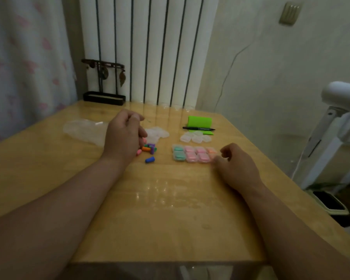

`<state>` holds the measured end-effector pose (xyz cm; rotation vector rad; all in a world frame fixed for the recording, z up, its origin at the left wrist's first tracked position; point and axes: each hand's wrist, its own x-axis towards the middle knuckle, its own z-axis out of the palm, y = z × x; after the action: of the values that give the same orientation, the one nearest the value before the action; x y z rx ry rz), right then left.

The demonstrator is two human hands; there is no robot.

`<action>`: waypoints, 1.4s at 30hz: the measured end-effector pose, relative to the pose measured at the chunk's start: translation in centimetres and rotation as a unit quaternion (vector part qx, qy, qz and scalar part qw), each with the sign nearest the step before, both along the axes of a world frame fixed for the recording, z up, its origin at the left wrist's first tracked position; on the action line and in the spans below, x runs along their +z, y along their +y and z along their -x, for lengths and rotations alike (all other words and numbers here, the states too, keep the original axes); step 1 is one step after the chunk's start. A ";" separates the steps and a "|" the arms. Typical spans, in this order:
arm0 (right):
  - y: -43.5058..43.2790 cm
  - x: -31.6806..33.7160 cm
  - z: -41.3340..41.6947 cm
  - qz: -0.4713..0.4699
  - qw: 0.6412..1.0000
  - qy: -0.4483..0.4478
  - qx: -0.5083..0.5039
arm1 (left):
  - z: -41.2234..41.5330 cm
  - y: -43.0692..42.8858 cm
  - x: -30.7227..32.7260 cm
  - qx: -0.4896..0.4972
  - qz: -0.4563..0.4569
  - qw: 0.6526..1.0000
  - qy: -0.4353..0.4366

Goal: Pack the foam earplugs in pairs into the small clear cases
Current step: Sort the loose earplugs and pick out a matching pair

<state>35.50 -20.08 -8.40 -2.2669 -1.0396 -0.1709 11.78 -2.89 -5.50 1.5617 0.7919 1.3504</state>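
A small pile of loose foam earplugs (150, 148) in purple, orange, green and pink lies mid-table, with a blue earplug (150, 159) apart in front. My left hand (123, 136) hangs over the pile's left side with its fingers curled down. A pink earplug (144, 140) shows at its fingertips; I cannot tell whether they grip it. Two rows of filled clear cases (190, 155) hold green and pink pairs. My right hand (236, 164) pinches the orange-filled case (211, 152) at the rows' right end. Two heaps of empty clear cases (195, 137) (158, 133) lie behind.
A crumpled clear plastic bag (83, 130) lies left of my left hand. A green pad (200, 121) with a black pen (198, 128) sits at the back right. A dark metal stand (104, 98) is in the far left corner. The wooden table (166, 209) drops off at right.
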 end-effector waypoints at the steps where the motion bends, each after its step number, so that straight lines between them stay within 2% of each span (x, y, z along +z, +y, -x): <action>1: -0.6 0.1 -0.3 -0.019 1.000 -0.002 -0.008 | -0.6 -0.1 0.1 -0.011 0.012 1.000 -0.006; 3: -0.8 0.2 0.0 -0.061 0.998 -0.024 -0.007 | -0.6 0.1 0.2 -0.023 0.034 0.999 -0.019; 6: 0.3 1.3 2.3 -0.103 0.992 -0.059 0.046 | -0.1 0.8 0.4 -0.018 0.052 0.998 -0.037; 12: 6.2 3.0 8.2 -0.048 0.970 -0.118 0.209 | 0.8 2.0 0.7 0.008 0.034 0.999 -0.025; 14: 8.7 3.4 9.1 -0.038 0.969 -0.128 0.206 | 1.0 2.2 0.7 0.014 0.033 0.999 -0.022; 20: 14.0 4.0 9.0 -0.053 0.986 -0.083 0.135 | 0.9 2.5 0.5 0.023 0.021 0.999 -0.019; 31: 19.0 3.8 8.1 0.122 0.976 -0.102 0.148 | 0.4 3.0 -0.3 0.018 -0.011 1.000 -0.008; 35: 20.0 3.7 8.3 0.144 0.972 -0.117 0.141 | 0.3 3.0 -0.2 0.024 -0.014 1.000 0.000; 38: 19.1 4.1 8.4 0.092 0.981 -0.077 0.154 | 0.4 2.8 -0.3 0.013 -0.009 1.000 0.006; 40: 17.8 4.9 8.5 0.003 0.984 -0.007 0.176 | 0.3 2.7 -0.2 -0.007 0.006 1.000 0.018; 42: 15.7 5.8 8.9 -0.088 0.973 0.088 0.195 | 0.3 2.3 0.0 -0.037 0.017 0.998 0.046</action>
<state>26.62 -4.43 -2.64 -1.8417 -1.2929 0.0984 11.52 -0.55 -5.49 1.6193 0.8002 1.2132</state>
